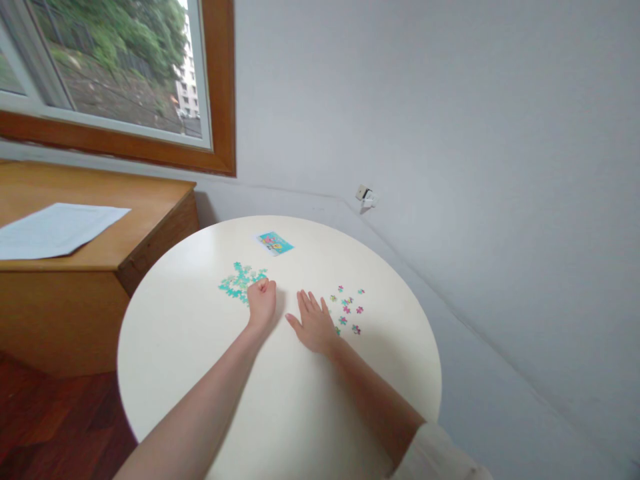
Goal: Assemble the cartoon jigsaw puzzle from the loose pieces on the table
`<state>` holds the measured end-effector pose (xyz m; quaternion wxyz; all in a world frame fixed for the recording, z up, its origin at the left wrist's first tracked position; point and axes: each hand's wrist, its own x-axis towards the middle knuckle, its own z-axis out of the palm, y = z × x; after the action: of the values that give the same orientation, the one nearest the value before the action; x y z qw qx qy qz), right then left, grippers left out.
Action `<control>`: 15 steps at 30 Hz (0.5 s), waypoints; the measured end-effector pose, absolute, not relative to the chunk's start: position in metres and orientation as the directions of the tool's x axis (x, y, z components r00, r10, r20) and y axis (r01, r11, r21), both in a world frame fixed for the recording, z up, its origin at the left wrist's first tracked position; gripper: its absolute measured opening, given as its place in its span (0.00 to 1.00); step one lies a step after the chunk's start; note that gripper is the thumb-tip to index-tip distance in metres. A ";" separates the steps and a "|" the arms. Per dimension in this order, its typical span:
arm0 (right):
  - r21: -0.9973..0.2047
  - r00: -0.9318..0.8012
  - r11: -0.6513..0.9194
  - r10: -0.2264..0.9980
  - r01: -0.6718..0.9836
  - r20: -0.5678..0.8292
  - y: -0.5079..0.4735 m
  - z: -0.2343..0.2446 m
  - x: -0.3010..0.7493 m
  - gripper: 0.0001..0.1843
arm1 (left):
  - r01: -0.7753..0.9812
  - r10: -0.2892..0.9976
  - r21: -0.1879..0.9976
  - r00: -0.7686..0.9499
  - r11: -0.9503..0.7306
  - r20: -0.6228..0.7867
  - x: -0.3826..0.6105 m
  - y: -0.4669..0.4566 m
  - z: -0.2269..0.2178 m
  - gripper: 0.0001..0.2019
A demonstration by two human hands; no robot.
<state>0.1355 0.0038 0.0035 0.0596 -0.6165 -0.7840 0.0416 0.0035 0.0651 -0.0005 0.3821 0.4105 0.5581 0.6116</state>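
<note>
My left hand [262,301] is closed in a fist over the table, beside a heap of teal jigsaw puzzle pieces [235,283]. Its curled fingers hide whatever may be inside. Palm down, my right hand [315,323] has its fingers stretched out and apart, with nothing seen in it. Just to its right lie several scattered pink, green and teal puzzle pieces [347,309], some partly covered by the hand. Farther back, a small colourful picture card [275,243] lies flat.
Everything lies on a round white table [185,333] close to the wall. At the left stands a wooden cabinet [155,227] with sheets of paper [60,230] on it, below a window [220,87]. A wall socket with a plug [367,197] is behind the table.
</note>
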 end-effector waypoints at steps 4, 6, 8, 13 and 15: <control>-0.143 -0.231 0.244 0.967 0.959 0.104 0.010 0.048 0.139 0.38 | 0.020 0.920 0.996 -0.382 -0.086 0.087 0.003 0.064 0.000 0.14; -0.126 -0.194 0.232 0.947 0.965 0.258 0.009 0.060 0.139 0.38 | 0.035 0.917 0.996 -0.388 -0.087 0.093 0.002 0.065 -0.001 0.10; -0.110 -0.180 0.218 0.942 0.970 0.282 0.004 0.054 0.139 0.38 | 0.046 0.914 0.995 -0.393 -0.086 0.097 0.002 0.065 -0.001 0.08; -0.127 -0.215 0.232 0.967 0.964 0.137 -0.009 0.004 0.137 0.37 | 0.056 0.917 0.994 -0.384 -0.098 0.112 0.002 0.064 0.000 0.17; -0.146 -0.208 0.223 0.972 0.964 0.113 -0.010 -0.003 0.137 0.37 | 0.054 0.915 0.992 -0.384 -0.115 0.127 0.002 0.063 0.002 0.16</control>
<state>0.1368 -0.0100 -0.0027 0.0901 -0.6228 -0.7769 0.0220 0.0022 0.0627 0.0017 0.3520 0.4293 0.5644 0.6110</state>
